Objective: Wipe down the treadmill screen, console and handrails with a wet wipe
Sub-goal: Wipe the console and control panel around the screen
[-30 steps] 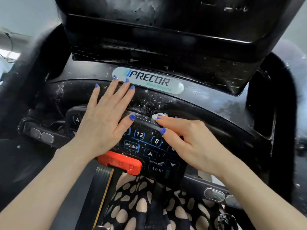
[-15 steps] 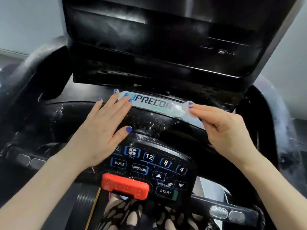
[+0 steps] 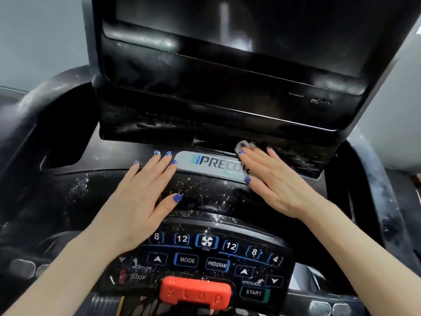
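Both flat hands, left (image 3: 139,201) bare, right (image 3: 273,179) over crumpled wipe (image 3: 245,145) (glossy speckled console (image 3: 205,192))

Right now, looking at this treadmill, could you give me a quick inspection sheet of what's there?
Surface: black console deck speckled with white flecks and droplets.
Job's things: wet wipe under the right fingertips at the right end of the Precor badge; screen above shows streaks; keypad and red stop clip below.
Clutter: nothing seen.
Grippers: left hand flat on the deck, fingers straight; right hand presses the wipe with straight fingers.
Cables: nothing seen.
Surroundings: curved handrails at the sides, pale wall behind.
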`<state>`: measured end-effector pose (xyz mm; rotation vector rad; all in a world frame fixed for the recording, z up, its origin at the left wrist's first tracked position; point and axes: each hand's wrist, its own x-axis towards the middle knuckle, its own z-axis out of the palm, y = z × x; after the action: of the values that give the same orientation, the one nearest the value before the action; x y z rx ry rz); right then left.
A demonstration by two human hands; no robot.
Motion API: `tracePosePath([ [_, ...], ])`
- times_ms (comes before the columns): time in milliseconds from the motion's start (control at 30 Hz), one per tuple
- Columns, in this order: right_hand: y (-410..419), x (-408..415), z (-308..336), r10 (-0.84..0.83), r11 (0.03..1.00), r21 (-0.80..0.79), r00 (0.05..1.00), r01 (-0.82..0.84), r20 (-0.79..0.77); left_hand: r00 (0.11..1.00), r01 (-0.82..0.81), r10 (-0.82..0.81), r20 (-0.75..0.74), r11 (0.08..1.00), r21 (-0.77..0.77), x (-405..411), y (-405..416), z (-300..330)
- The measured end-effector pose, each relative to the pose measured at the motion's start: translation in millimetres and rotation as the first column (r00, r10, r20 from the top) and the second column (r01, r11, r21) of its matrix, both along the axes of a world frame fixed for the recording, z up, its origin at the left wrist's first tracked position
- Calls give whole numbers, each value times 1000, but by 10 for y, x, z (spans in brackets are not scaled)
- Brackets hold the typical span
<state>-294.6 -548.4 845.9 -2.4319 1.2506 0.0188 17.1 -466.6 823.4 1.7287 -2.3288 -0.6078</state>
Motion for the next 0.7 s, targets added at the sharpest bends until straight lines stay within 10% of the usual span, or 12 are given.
tracePosePath([
  [233,-422,348,101,303,936,-107,923,-335,-239,1000,4,-4,7,1000,2,13,-3,-31],
  [700,-661,703,72,316,777,-355,809,-520,-495,1000,-3,3,14,1000,-9,5,-9,-31],
])
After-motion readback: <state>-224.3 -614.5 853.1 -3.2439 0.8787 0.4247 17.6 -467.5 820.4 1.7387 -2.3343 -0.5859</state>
